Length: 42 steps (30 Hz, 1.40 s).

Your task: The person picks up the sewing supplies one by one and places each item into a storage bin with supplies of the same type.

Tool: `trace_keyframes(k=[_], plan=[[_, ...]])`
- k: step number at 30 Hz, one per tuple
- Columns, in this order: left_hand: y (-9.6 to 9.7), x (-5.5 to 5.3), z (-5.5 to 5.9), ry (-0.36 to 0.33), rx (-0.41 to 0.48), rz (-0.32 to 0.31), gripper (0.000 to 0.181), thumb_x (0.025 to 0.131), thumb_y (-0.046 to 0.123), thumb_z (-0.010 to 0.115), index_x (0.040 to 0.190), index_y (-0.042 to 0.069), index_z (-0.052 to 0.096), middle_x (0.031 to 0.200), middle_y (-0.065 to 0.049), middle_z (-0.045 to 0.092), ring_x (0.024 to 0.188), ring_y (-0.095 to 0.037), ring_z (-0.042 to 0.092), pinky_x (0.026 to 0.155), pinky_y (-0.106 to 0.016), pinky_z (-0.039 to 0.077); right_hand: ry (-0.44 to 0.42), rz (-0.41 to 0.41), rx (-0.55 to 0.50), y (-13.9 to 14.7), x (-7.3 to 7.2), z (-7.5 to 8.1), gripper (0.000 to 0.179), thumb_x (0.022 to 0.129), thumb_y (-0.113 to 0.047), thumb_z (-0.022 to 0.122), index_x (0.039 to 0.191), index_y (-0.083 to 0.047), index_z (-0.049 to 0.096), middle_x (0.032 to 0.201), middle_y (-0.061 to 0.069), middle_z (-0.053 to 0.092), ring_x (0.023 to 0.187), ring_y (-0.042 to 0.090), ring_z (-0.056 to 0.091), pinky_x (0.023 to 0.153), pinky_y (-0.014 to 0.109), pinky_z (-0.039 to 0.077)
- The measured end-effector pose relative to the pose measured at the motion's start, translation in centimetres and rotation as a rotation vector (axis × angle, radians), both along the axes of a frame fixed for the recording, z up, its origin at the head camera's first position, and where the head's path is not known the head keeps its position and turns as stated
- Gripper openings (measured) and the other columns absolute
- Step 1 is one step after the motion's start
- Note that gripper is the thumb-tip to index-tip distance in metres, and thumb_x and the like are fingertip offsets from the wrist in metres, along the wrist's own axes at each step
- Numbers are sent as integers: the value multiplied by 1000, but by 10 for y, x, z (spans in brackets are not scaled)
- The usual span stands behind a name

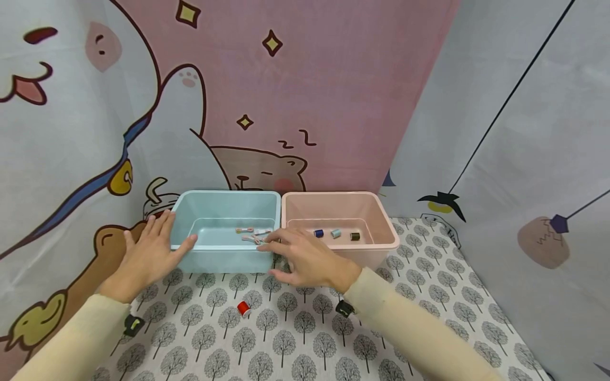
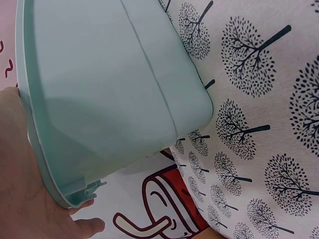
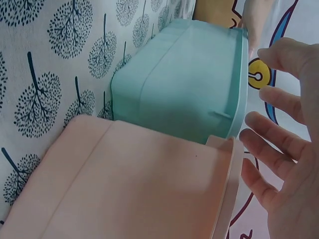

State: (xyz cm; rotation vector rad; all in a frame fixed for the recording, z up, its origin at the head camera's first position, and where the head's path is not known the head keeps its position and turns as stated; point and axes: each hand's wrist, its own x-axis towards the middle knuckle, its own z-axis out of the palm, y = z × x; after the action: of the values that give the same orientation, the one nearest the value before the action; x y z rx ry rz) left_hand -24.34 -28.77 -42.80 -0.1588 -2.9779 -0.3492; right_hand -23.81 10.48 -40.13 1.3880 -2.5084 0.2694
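Observation:
My left hand rests at the left front corner of a light blue plastic bin, fingers extended along the rim. In the left wrist view the hand lies against that bin's rim. My right hand hovers over the front where the blue bin meets a pink bin, fingers spread and slightly bent, holding nothing. Beneath its fingertips, several small pink and white clip-like pieces lie in the blue bin. Navy, light blue and dark olive thread spools lie in the pink bin.
A red thread spool lies on the tree-print tablecloth in front of the blue bin. The bins stand side by side against a cartoon-print curtain. A pale curtain hangs at the right.

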Motion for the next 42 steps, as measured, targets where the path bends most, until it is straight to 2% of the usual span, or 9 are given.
trace_keyframes(k=[7,20,27,33,42], plan=[[0,0,0,10,-2,3,105,104,79,34,172,4,9,179,-24,5,161,-59,9,109,-95,-7,19,32,-6,-3,10,-3,58,97,-50,74,149,-29,62,152,0,62,142,20,57,124,47,43],[-1,0,-1,6,3,3,105,103,78,36,172,4,7,180,-23,2,162,-58,7,109,-95,-7,31,140,-21,-12,23,-15,57,97,-52,74,147,-27,63,151,1,63,142,17,58,120,42,49],[-2,1,-3,-2,18,-1,108,103,80,36,172,3,6,179,-24,0,162,-58,8,115,-90,7,20,173,-6,-19,28,-25,57,97,-51,73,148,-27,64,149,-1,62,134,13,61,109,31,55],[-1,0,-2,-1,11,-12,108,103,79,36,171,1,6,179,-27,2,159,-61,14,114,-87,24,19,176,37,-25,30,-37,58,97,-56,72,149,-30,61,150,-2,61,136,12,60,111,31,54],[-2,0,-2,-10,22,-12,109,103,79,36,171,1,5,179,-26,0,160,-59,14,113,-86,27,-57,155,88,-35,30,-51,58,98,-55,73,149,-31,61,153,-3,60,140,13,58,115,36,52]])
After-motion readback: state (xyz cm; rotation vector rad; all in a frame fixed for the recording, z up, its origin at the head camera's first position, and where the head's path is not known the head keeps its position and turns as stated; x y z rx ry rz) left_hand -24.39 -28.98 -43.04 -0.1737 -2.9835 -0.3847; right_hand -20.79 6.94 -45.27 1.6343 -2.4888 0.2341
